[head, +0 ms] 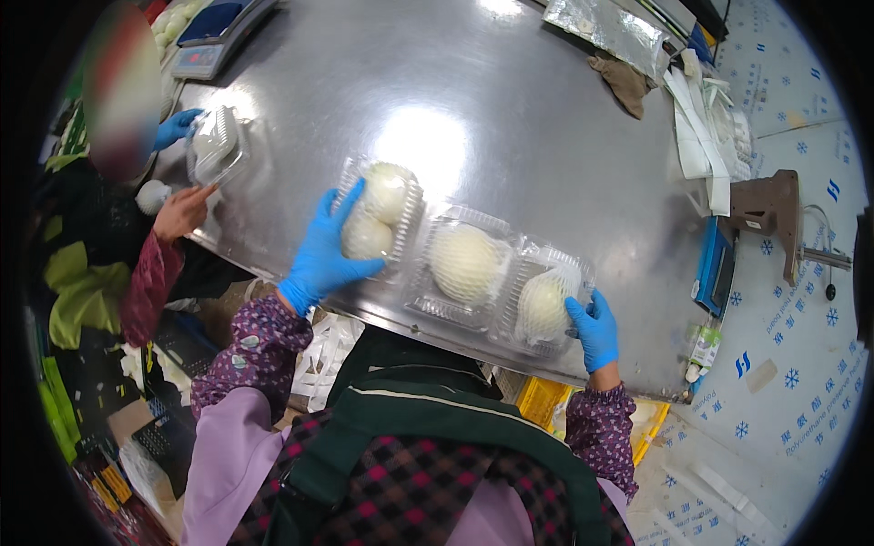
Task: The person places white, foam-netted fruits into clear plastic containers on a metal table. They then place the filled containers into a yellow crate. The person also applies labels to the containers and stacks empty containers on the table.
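Three clear plastic clamshell boxes stand in a row near the front edge of the metal table [532,123]. My left hand [331,249], in a blue glove, spreads around the left box [407,225], which holds two pale round vegetables or fruits, perhaps onions [386,192]. In the middle box [447,315] lies one large pale round item in white foam netting [466,263]. At the right box [509,331], my gloved right hand [593,329] grips the right side; a netted pale item [543,306] is inside. The surfaces under my fingers are hidden.
At the left a co-worker's gloved hand [176,128] and bare hand [181,213] handle another clear box [218,147]. A digital scale [199,61] stands at the back left. A brown cloth [623,85], white strips [693,136] and a blue-framed device [713,266] lie along the right.
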`<action>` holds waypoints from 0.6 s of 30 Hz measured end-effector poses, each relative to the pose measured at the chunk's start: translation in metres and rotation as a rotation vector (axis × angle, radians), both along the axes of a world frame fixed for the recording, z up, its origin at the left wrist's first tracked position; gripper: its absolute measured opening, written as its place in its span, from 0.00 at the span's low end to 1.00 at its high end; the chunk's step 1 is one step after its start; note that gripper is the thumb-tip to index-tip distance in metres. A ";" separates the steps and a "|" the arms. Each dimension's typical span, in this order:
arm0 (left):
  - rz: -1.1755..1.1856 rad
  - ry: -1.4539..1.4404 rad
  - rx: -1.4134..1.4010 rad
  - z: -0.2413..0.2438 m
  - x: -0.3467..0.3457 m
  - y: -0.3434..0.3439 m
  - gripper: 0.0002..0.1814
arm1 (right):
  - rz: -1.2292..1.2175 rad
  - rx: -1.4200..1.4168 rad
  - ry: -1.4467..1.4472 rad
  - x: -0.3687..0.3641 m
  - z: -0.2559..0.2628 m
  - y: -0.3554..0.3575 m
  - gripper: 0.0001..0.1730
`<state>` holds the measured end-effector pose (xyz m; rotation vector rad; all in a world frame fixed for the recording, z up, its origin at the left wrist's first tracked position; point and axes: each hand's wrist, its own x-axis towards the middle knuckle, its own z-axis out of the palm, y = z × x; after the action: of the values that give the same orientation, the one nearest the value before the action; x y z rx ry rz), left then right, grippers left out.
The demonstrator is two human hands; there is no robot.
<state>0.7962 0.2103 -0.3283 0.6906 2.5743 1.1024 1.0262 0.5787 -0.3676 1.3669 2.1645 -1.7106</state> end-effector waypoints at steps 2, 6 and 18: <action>-0.007 -0.001 -0.053 0.001 0.030 0.008 0.54 | -0.005 -0.029 0.021 0.009 0.005 0.007 0.37; -0.057 0.098 -0.150 -0.009 0.073 0.047 0.51 | 0.075 -0.087 0.033 0.072 0.004 0.054 0.31; 0.367 0.397 -0.016 0.014 -0.049 -0.032 0.20 | -0.189 -0.152 -0.114 0.181 0.016 0.149 0.21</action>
<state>0.7469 0.1781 -0.3138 0.4811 3.1407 1.1391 1.2070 0.7280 -0.3520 1.6279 1.8571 -1.7682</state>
